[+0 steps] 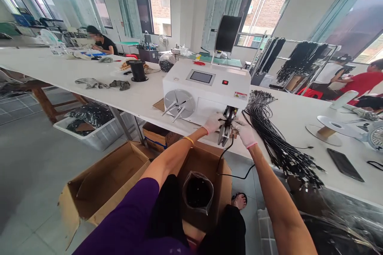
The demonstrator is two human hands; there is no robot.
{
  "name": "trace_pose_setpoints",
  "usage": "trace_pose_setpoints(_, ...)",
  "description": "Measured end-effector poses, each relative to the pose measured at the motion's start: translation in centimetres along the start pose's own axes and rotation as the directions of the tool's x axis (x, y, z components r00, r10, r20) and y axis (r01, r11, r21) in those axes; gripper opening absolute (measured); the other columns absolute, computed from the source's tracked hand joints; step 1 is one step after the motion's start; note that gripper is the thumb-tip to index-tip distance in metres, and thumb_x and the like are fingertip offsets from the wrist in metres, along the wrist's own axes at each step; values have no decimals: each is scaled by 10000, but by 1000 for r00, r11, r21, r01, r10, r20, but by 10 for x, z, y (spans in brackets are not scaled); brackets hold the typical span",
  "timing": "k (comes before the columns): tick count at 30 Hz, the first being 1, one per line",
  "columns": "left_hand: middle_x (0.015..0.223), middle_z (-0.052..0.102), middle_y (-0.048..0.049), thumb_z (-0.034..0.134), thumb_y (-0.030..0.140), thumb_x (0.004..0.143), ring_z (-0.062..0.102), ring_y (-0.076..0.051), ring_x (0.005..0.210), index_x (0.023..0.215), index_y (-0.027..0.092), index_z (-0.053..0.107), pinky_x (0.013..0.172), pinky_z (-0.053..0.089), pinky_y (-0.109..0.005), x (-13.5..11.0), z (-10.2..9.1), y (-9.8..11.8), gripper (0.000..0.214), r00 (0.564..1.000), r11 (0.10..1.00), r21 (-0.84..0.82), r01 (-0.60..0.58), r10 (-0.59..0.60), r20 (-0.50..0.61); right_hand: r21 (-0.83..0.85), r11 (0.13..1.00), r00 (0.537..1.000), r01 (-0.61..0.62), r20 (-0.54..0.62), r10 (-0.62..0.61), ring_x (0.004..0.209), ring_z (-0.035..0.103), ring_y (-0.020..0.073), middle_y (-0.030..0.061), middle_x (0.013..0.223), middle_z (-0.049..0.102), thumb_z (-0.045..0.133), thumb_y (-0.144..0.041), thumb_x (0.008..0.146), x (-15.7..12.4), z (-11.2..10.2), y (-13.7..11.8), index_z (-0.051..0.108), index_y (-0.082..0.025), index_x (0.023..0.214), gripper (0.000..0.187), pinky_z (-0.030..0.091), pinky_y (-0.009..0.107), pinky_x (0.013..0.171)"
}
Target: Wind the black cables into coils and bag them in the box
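Note:
Both my hands wear white gloves and meet at the black clamp head (228,121) on the front of a white machine (206,87) with a touch screen. My left hand (213,122) has its fingers curled on the left side of that head. My right hand (244,132) is closed on a black cable (225,159) at the head's right side; the cable hangs down in a loop below the table edge. A long bundle of black cables (275,139) lies on the white table (89,75) just right of my right hand.
Open cardboard boxes (101,185) stand on the floor under me, one holding a bag of black coils (197,193). A phone (344,164) and an empty reel (329,127) lie at right. Racks of cables (299,61) and seated people (101,42) are behind.

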State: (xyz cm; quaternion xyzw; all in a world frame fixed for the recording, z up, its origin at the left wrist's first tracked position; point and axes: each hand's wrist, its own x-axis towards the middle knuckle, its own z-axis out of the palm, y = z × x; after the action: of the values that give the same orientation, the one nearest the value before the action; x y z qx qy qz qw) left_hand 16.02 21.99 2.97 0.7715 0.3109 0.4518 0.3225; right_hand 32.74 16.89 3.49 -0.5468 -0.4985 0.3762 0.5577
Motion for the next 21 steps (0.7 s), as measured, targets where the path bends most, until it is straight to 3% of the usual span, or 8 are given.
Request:
trace_pose_setpoints(5, 874, 637, -39, 670, 254, 745, 554, -144, 851, 842, 142, 667, 833, 429, -288, -41, -23, 32, 149, 996, 957, -283, 72, -52, 78, 130, 991, 1000, 20, 12, -21, 554, 552, 133, 28, 729, 638, 743, -439, 606, -48, 5, -27, 634, -181, 833, 361, 462, 282, 499)
trace_pose_setpoints(6, 849, 635, -37, 687, 322, 739, 563, -140, 807, 855, 137, 660, 799, 441, -292, -53, -29, 36, 220, 986, 907, -395, 144, -98, 133, 160, 987, 999, 21, 33, -27, 573, 562, 137, 27, 749, 644, 742, -387, 604, -62, 6, -30, 647, -185, 831, 318, 472, 290, 527)
trace_pose_setpoints(8, 803, 631, -40, 659, 483, 750, 584, -141, 732, 897, 133, 639, 734, 462, -304, -80, -37, 39, 380, 943, 722, -611, 325, -197, 268, 182, 983, 995, 6, 101, -25, 592, 567, 140, 14, 742, 648, 722, -296, 596, -92, 10, -32, 669, -194, 805, 239, 480, 304, 578)
trace_pose_setpoints(10, 787, 641, -63, 580, 601, 775, 609, -154, 695, 916, 123, 623, 683, 476, -306, -107, -39, 37, 500, 866, 515, -697, 498, -267, 422, 118, 993, 983, -8, 182, -14, 590, 557, 136, -2, 720, 649, 687, -248, 606, -120, 16, -30, 686, -202, 796, 195, 472, 305, 600)
trace_pose_setpoints(13, 747, 655, -112, 517, 663, 788, 618, -169, 645, 841, 93, 617, 614, 478, -298, -151, -24, 27, 581, 688, 350, -595, 723, -293, 664, -97, 994, 950, 43, 312, -10, 661, 576, 155, 6, 765, 675, 629, -223, 649, -155, 25, -23, 711, -200, 812, 184, 468, 307, 647)
trace_pose_setpoints(15, 751, 660, -121, 529, 661, 782, 621, -181, 644, 836, 95, 609, 609, 488, -319, -183, -8, 20, 575, 582, 230, -538, 811, -229, 780, -229, 969, 918, 91, 397, 8, 736, 598, 176, 18, 815, 690, 583, -206, 673, -174, 30, -14, 720, -198, 819, 200, 476, 311, 691)
trace_pose_setpoints(18, 788, 663, -89, 653, 552, 747, 645, -209, 716, 915, 120, 598, 683, 515, -389, -235, 13, 14, 467, 512, 6, -514, 858, -97, 853, -294, 954, 888, 57, 451, 86, 764, 611, 179, 21, 839, 696, 536, -187, 681, -202, 35, 6, 716, -200, 814, 224, 488, 301, 715)
trace_pose_setpoints(21, 818, 661, -67, 724, 441, 713, 663, -241, 775, 945, 131, 590, 729, 524, -453, -283, 29, 11, 410, 434, -150, -435, 888, -42, 900, -266, 954, 889, -138, 392, 238, 708, 616, 163, 19, 809, 691, 534, -202, 681, -235, 38, 39, 696, -194, 825, 216, 495, 278, 655)
